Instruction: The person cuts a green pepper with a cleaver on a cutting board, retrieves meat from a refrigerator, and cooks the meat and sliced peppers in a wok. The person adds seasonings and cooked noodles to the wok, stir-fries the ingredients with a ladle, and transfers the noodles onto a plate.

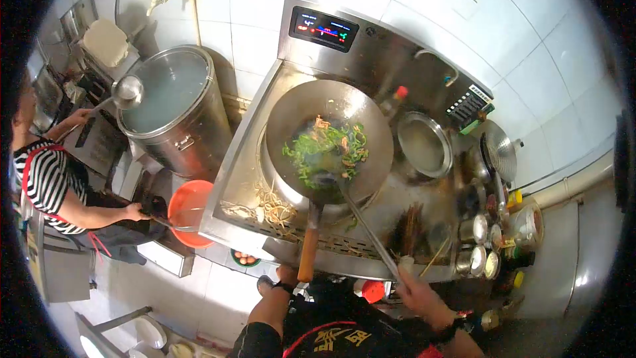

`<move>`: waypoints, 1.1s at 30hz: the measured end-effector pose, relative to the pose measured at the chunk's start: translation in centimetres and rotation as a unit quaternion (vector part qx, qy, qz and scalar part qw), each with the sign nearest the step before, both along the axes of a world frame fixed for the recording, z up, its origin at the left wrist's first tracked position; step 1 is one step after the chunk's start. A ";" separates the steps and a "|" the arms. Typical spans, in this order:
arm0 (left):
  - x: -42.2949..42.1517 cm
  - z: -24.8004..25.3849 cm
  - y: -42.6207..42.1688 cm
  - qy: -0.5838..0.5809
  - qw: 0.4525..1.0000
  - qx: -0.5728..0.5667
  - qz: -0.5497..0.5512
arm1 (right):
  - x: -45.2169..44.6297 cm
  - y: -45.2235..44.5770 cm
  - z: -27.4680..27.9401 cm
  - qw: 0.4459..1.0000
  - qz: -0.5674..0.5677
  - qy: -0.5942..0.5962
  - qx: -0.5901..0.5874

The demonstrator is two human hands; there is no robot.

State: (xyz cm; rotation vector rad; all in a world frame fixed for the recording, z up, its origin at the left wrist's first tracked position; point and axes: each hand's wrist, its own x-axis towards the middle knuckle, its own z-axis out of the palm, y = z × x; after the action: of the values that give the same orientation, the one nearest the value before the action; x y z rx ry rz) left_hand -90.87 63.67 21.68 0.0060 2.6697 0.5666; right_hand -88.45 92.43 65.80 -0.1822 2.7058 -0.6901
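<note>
My right hand (421,298) is closed round the handle of a long metal wok utensil (371,231). The utensil slants down into the wok (283,109), and its head is lost among the food, so I cannot tell ladle from spatula. Green pepper strips (305,157) and reddish-brown meat pieces (323,131) lie in the middle of the wok. The wok's wooden handle (309,252) points toward me. Just left of the handle's end, at the stove's front edge, is my left hand (287,274); its fingers are mostly hidden.
To the left, a person in a striped shirt (50,176) holds a ladle (127,91) by a large steel pot (199,129). An orange bucket (189,209) stands below. A steel bowl (424,144) sits right of the wok, with seasoning containers (472,229) farther right.
</note>
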 end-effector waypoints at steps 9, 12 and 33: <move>1.9 18.9 -6.9 -0.269 0.899 0.346 0.011 | -12.4 -7.4 -7.5 0.972 -0.159 0.048 -0.164; 2.6 24.3 -8.7 -0.323 0.757 0.540 0.176 | -7.3 -4.1 -7.5 0.984 -0.045 0.119 -0.126; -4.4 34.1 -3.0 -0.212 0.697 0.635 0.256 | -9.7 -8.3 -3.7 0.890 -0.191 -0.086 -0.404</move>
State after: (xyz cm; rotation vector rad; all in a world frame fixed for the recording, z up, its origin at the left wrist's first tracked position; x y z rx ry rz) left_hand -95.25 60.63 55.79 -0.4188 1.3218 2.1384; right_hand -98.11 84.17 62.06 0.2178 2.1346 -1.8256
